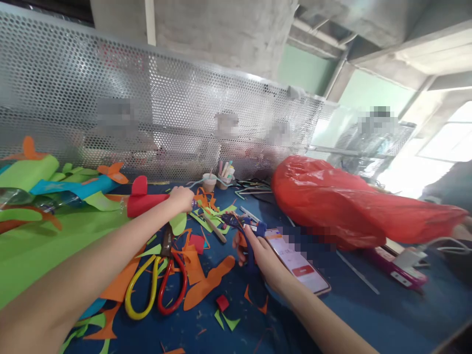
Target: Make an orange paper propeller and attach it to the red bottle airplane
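My left hand (182, 198) is stretched far out and closed round the end of a red paper-covered bottle craft (145, 202) lying on the blue table (368, 314). My right hand (258, 253) grips a blue glue gun (250, 231), its nozzle pointing left over orange and green paper scraps (206, 209). A phone (300, 263) with a lit screen lies just right of that hand. Big scissors (162, 280) with one yellow and one red handle lie between my forearms.
A bulging red plastic bag (350, 206) fills the right side. Green sheet paper (44, 236) and finished paper crafts (73, 189) lie left. Small cups of pens (221, 177) stand by the perforated metal screen (165, 113). A purple box (394, 265) sits at right.
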`<state>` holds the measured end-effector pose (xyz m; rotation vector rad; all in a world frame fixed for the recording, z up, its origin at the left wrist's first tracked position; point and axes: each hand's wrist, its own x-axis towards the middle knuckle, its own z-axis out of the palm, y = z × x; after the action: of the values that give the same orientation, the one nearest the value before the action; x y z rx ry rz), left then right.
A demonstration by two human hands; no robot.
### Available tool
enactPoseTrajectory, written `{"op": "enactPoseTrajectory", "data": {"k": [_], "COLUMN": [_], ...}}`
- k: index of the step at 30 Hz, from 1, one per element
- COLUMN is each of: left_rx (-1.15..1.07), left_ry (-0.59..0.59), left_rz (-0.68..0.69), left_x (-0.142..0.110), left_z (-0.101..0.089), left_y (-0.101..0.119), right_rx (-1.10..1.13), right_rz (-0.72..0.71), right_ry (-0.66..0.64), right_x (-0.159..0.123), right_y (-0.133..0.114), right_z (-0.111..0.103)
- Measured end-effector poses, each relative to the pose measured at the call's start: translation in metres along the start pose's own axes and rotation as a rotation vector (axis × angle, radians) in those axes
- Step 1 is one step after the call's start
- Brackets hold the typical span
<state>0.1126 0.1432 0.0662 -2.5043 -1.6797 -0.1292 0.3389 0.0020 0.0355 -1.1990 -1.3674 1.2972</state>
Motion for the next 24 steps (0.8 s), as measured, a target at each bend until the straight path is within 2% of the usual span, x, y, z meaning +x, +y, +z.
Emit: {"op": "enactPoseTrajectory", "data": {"k": [3,7,11,14,18,24], "left_rx": [-0.014,-0.023,-0.044,-0.074,-0.138,-0.220], "left_ry": [0.040,0.194,0.337,0.421,0.530,0.653], "left_rz": [0.075,0.190,0.298,0.369,0.411,0.366], "left_x": [-0.011,-0.052,-0.102,-0.125,-0.135,-0.128], "left_z": [-0.003,-0.005,0.006,0.019,0.033,0.038], "left_y": [-0.007,-0.001,0.020,0.027,0.022,0.011], "right_rx": [-0.038,-0.061,-0.035,-0.007,0.001,-0.067], "right_rz": [-0.006,-0.015,-0.033,-0.048,-0.035,-0.086], "right_ry": [-0.031,-0.022,0.006,0.004,0.025,-0.087], "right_x": [-0.002,-0.007,-0.014,-0.018,-0.019,-0.017], "right_y": [-0.004,-0.010,-0.018,-0.024,-0.021,-0.003], "right_z": [0.000,0.002,0.006,0.010,0.013,0.010]}}
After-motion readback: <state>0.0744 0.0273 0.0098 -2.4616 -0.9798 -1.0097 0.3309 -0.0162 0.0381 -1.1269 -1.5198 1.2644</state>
